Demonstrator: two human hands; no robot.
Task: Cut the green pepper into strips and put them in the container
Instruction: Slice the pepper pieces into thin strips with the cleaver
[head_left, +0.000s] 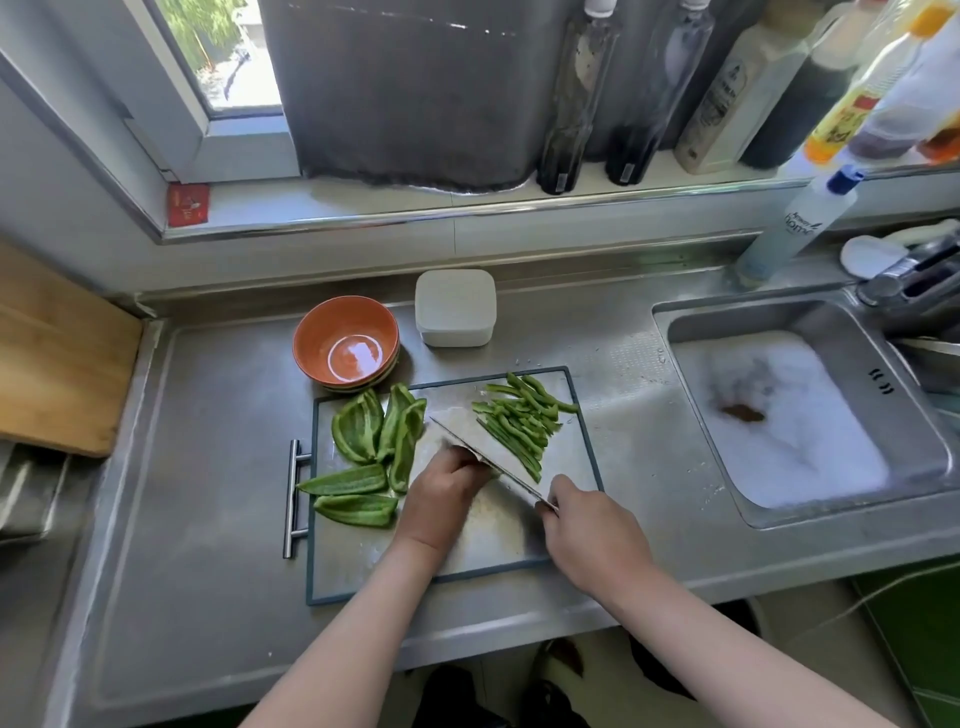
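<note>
Half done, at a guess: mid-slicing, with nothing in a container yet. On the cutting board (493, 535), a heap of strips (519, 423) to the right of the knife (483, 444), and several flat uncut pieces of green pepper (358, 434) to the left, near the board's handle side. Right hand (587, 530) wrapped round the knife's grip, blade slanting across the board with the tip pointing away and left. Left hand (441, 499) tucked against the blade's left face, fingers (465, 464) curled downward. Presumably pinning the piece under the cut, but cannot tell: hidden beneath hand and blade, and smeared by motion.

Next, probably: walk the left hand back in small steps, knuckles against the blade and fingertips tucked behind them. Finish this piece, then pull another from the left group. After that, gather the strips and carry them over.

Unclear choice of container: an orange bowl (345, 343) just behind the board's far left corner, seemingly stacked on others, or a white lidded box (454, 306) beside it on the worktop (208, 493). Lid on the box, so would need lifting first. Knife handle buried in the right hand. Sink (914, 426) at right washed out by glare, contents unclear.
</note>
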